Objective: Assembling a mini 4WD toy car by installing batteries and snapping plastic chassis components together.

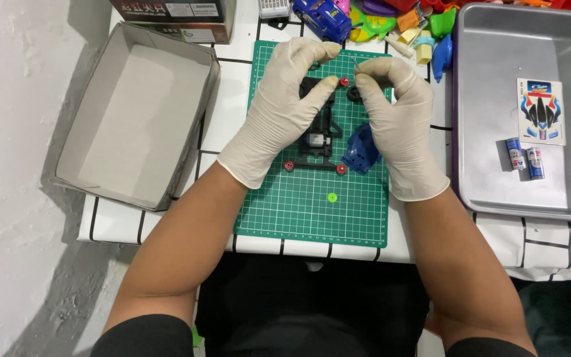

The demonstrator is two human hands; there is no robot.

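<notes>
Head view. Both hands wore pale gloves and worked over a green cutting mat point(312, 198) laid on a white table point(431, 244) ruled with black lines.

The left hand point(279, 112) was curled over the far left part of a black toy-car chassis point(318, 129), its thumb and forefinger pinched close to a small red roller point(343, 81) at the chassis's far end. Whether the fingertips actually gripped the roller could not be told. The right hand point(398, 125) was closed, thumb and forefinger nipping a thin metal pin point(353, 63) just beside that roller, with a black wheel point(355, 94) directly beneath the fingertips.

The chassis lay flat at the mat's middle, its long axis running near to far. Two further red rollers point(289, 165) sat at the ends of its near crossbar. A blue plastic body part point(361, 151) lay touching the chassis's right side, partly under the right palm. A small green disc point(332, 197) lay alone on the mat, nearer than the chassis.

To the left, an open cardboard box lid point(133, 119) overhung the table edge. To the right, a grey metal tray point(530, 112) held a sticker sheet point(540, 111) and two small batteries point(525, 158). Coloured plastic parts point(418, 26) and a blue toy car point(322, 16) crowded the far edge. The near half of the mat was open.
</notes>
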